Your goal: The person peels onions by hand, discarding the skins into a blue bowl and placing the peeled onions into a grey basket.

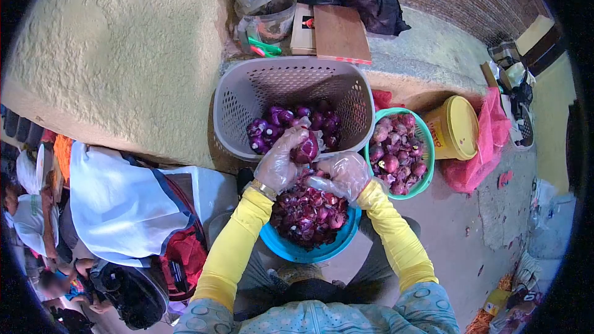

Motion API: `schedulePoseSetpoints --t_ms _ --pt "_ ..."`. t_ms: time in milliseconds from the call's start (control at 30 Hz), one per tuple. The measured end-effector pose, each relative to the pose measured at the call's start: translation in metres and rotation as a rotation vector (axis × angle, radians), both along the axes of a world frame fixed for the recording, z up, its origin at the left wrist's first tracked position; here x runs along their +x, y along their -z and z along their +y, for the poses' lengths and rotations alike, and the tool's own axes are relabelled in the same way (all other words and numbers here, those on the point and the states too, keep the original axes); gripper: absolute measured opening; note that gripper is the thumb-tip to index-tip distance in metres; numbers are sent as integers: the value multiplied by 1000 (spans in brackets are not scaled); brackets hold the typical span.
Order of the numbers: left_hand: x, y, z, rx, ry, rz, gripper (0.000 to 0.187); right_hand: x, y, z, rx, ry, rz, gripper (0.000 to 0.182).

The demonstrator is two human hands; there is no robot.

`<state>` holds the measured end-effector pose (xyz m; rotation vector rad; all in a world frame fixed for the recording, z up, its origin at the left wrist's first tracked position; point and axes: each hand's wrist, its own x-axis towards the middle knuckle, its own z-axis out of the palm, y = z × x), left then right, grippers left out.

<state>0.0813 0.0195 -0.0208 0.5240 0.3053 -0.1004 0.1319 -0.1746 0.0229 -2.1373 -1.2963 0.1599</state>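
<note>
A red onion (pixel 305 149) is gripped in my left hand (pixel 277 164), which wears a clear plastic glove. Close by on the right, my gloved right hand (pixel 344 175) is curled, its thumb pointing left; anything inside its fingers is hidden. Both hands hover over a blue basin (pixel 267 239) between my knees, heaped with dark red onion skins (pixel 309 210). Just beyond stands a grey perforated basket (pixel 272 80) with shiny purple peeled onions (pixel 278 116) in its bottom. To the right, a mint-green basket (pixel 427 179) holds onions with dry skins (pixel 396 154).
A yellow lidded bucket (pixel 463 127) and a pink plastic bag (pixel 489 142) stand right of the green basket. Behind, a ledge bears a brown board (pixel 340 32) and a clear container (pixel 275 15). At left are a rough wall (pixel 117 55), white cloth (pixel 120 204) and another person.
</note>
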Motion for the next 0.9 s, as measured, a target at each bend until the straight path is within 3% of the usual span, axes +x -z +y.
schedulePoseSetpoints --t_ms 167,233,433,500,667,900 --pt "6 11 7 -8 -76 4 34 -7 2 -5 -54 -98 71 47" --pt "7 11 16 -189 -117 -102 31 -11 -5 -2 -87 -131 52 48" --pt "3 -7 18 -110 -123 -103 36 -10 -13 1 -148 -171 77 54" --pt "3 -9 17 -78 -111 -105 37 -9 -12 1 -272 -170 90 61" --pt "3 -14 19 -347 -96 -76 37 -8 0 0 -250 -161 90 61" --pt "3 -18 13 -187 -136 -76 33 -8 -11 1 -316 -114 25 65"
